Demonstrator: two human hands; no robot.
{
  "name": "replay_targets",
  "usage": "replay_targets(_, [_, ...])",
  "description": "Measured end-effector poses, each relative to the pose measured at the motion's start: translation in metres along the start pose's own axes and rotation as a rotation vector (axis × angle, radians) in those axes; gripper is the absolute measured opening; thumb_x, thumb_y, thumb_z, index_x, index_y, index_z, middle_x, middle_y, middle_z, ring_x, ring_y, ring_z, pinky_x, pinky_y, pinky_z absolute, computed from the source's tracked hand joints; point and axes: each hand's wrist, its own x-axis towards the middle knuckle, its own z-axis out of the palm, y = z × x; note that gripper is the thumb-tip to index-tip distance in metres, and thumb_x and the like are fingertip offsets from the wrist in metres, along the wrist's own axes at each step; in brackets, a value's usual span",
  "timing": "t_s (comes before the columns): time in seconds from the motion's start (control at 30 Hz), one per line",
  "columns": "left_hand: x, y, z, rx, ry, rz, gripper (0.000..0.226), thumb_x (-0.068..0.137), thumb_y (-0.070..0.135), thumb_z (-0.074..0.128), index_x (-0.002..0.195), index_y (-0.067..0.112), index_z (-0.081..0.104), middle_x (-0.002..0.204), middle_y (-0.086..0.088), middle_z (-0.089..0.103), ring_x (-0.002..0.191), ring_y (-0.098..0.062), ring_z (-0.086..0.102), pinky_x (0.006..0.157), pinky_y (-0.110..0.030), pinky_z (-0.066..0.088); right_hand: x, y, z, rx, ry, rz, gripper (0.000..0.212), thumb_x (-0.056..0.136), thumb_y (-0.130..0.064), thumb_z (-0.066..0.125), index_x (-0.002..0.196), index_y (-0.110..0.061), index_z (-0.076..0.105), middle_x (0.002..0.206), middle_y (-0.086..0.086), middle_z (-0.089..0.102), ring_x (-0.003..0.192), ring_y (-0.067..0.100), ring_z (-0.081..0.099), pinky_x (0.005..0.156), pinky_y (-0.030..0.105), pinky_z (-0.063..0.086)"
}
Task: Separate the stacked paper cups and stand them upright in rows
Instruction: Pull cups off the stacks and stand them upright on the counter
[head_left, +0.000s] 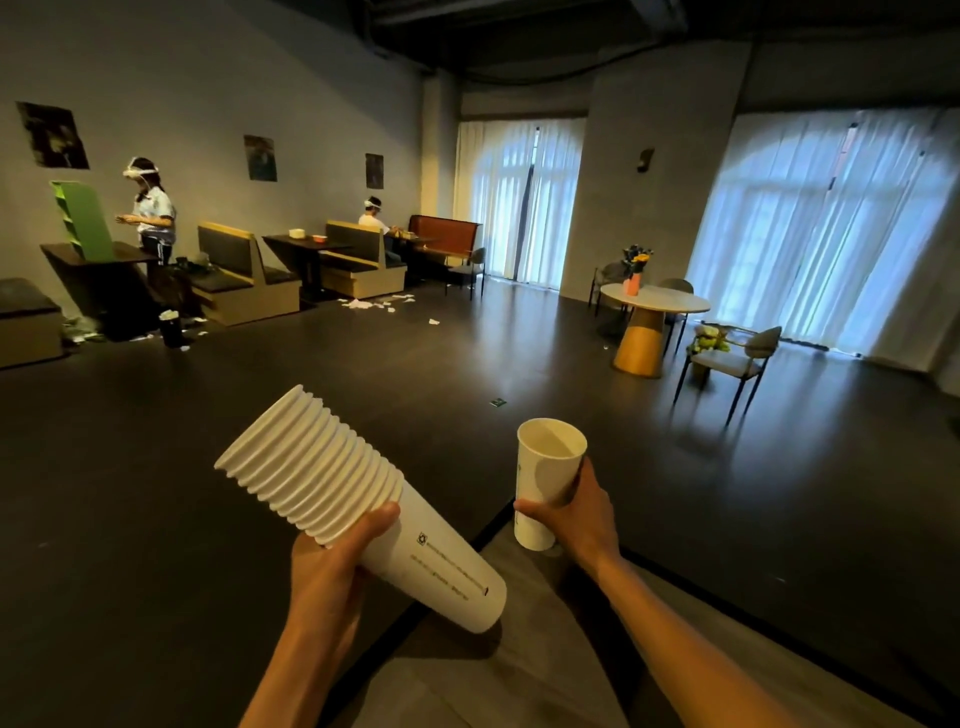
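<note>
Paper cups: stack (332, 483) held in left hand (332, 566), tilted, rims up-left, base down-right, out over the edge of the dark counter (130, 519). Thumb and fingers wrapped round it about mid-length, just below the bunched rims. Right hand (576, 514) grips a single cup (545, 483), upright, mouth open to the ceiling, fingers curled round its lower half. The single cup is clear of the stack and sits over the counter corner, not set down yet. No cups standing on the counter in view, so the rows look barely begun.

Risks as I see them:
- Stack is angled with rims high; a loose grip lets the outer cup slide off the bottom toward the floor.
- Thin paper wall: squeeze too hard and the single cup ovals, then rocks when placed.
- Placing near the counter edge: a light cup tips off easily.
- Nested cups may come away two at a time.
</note>
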Motion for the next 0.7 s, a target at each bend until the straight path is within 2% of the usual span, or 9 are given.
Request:
replay_targets(0.07, [0.002, -0.005, 0.0, 0.003, -0.006, -0.003, 0.106, 0.018, 0.053, 0.096, 0.115, 0.028, 0.062, 0.105, 0.005, 0.074, 0.096, -0.012, 0.072, 0.081, -0.04, 0.053, 0.006, 0.0, 0.006, -0.022, 0.006, -0.015, 0.103, 0.058, -0.036, 0.092, 0.141, -0.017, 0.035, 0.138, 0.006, 0.054, 0.124, 0.026, 0.055, 0.096, 0.044, 0.052])
replay_targets(0.23, [0.005, -0.021, 0.002, -0.059, -0.009, -0.043, 0.07, 0.054, 0.027, 0.088, 0.119, 0.027, 0.061, 0.115, -0.002, 0.07, 0.108, -0.022, 0.067, 0.084, -0.042, 0.054, 0.011, 0.008, 0.015, -0.042, -0.022, 0.014, 0.104, 0.061, -0.025, 0.092, 0.145, -0.014, 0.031, 0.142, 0.009, 0.05, 0.129, 0.029, 0.05, 0.1, 0.046, 0.047])
replay_targets(0.27, [0.005, -0.024, 0.004, -0.078, -0.011, -0.062, 0.075, 0.051, 0.029, 0.091, 0.12, 0.027, 0.061, 0.115, -0.002, 0.07, 0.108, -0.022, 0.068, 0.083, -0.041, 0.054, 0.01, 0.012, 0.017, -0.05, -0.035, 0.025, 0.103, 0.062, -0.024, 0.091, 0.145, -0.014, 0.031, 0.142, 0.009, 0.051, 0.129, 0.029, 0.05, 0.1, 0.046, 0.047])
replay_targets(0.33, [0.004, -0.027, 0.004, -0.11, -0.012, -0.084, 0.1, 0.029, 0.045, 0.098, 0.121, 0.028, 0.061, 0.113, 0.0, 0.072, 0.105, -0.019, 0.07, 0.083, -0.041, 0.054, 0.006, 0.017, 0.018, -0.054, -0.07, 0.046, 0.101, 0.063, -0.024, 0.09, 0.145, -0.016, 0.031, 0.142, 0.008, 0.05, 0.13, 0.028, 0.049, 0.101, 0.045, 0.047])
replay_targets(0.4, [0.002, -0.03, 0.005, -0.121, -0.006, -0.099, 0.107, 0.022, 0.05, 0.097, 0.121, 0.028, 0.062, 0.113, 0.0, 0.072, 0.105, -0.019, 0.07, 0.082, -0.041, 0.055, 0.001, 0.022, 0.017, -0.045, -0.111, 0.074, 0.102, 0.062, -0.027, 0.091, 0.144, -0.017, 0.031, 0.142, 0.006, 0.049, 0.13, 0.027, 0.049, 0.102, 0.045, 0.047])
replay_targets(0.47, [-0.002, -0.033, 0.005, -0.117, -0.021, -0.117, 0.092, 0.036, 0.042, 0.096, 0.12, 0.029, 0.061, 0.113, -0.001, 0.072, 0.107, -0.021, 0.068, 0.08, -0.039, 0.055, -0.008, 0.025, 0.012, -0.01, -0.119, 0.129, 0.098, 0.064, -0.029, 0.09, 0.142, -0.017, 0.032, 0.138, 0.006, 0.051, 0.123, 0.024, 0.053, 0.098, 0.041, 0.05])
replay_targets(0.57, [-0.007, -0.039, 0.005, -0.166, -0.028, -0.166, 0.062, 0.059, 0.022, 0.083, 0.116, 0.029, 0.06, 0.115, -0.005, 0.068, 0.113, -0.026, 0.063, 0.086, -0.045, 0.053, -0.04, 0.018, -0.003, 0.036, -0.059, 0.214, 0.07, 0.072, -0.043, 0.079, 0.13, -0.016, 0.05, 0.118, 0.003, 0.062, 0.101, 0.012, 0.061, 0.09, 0.032, 0.054])
replay_targets(0.63, [-0.012, -0.041, 0.008, -0.214, -0.053, -0.215, 0.069, 0.053, 0.024, 0.088, 0.115, 0.029, 0.059, 0.119, -0.007, 0.064, 0.116, -0.028, 0.06, 0.095, -0.051, 0.049, -0.065, 0.009, -0.015, 0.102, -0.228, 0.202, 0.05, 0.073, -0.056, 0.066, 0.112, -0.025, 0.065, 0.107, -0.005, 0.069, 0.095, 0.006, 0.066, 0.093, 0.033, 0.054])
replay_targets(0.7, [-0.015, -0.046, 0.012, -0.224, -0.074, -0.247, 0.101, 0.024, 0.038, 0.099, 0.116, 0.028, 0.06, 0.121, -0.008, 0.065, 0.116, -0.028, 0.06, 0.099, -0.055, 0.048, -0.085, -0.005, -0.025, 0.12, -0.572, 0.235, 0.037, 0.076, -0.059, 0.062, 0.107, -0.038, 0.064, 0.11, -0.011, 0.068, 0.102, 0.002, 0.064, 0.096, 0.028, 0.05])
